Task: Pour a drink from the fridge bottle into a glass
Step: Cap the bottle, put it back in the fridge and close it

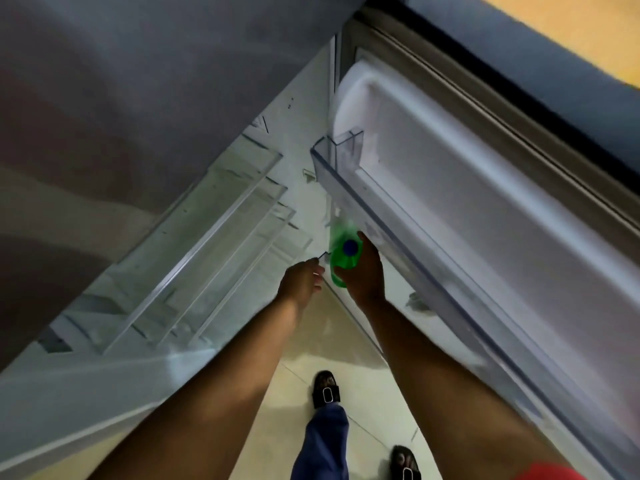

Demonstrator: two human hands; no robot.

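A green plastic bottle (341,252) with a blue cap is seen from above, just below the clear door shelf (349,195) of the open fridge door. My right hand (365,271) wraps around its neck and shoulder. My left hand (302,280) hovers just left of the bottle with its fingers loosely curled and nothing in it; whether it touches the bottle I cannot tell. The bottle's lower part is hidden by my right hand and by blur. No glass is in view.
The open fridge door (485,209) fills the right side. Glass shelves (214,237) of the fridge interior lie to the left. Below are a tiled floor (301,348) and my feet in black sandals (325,389).
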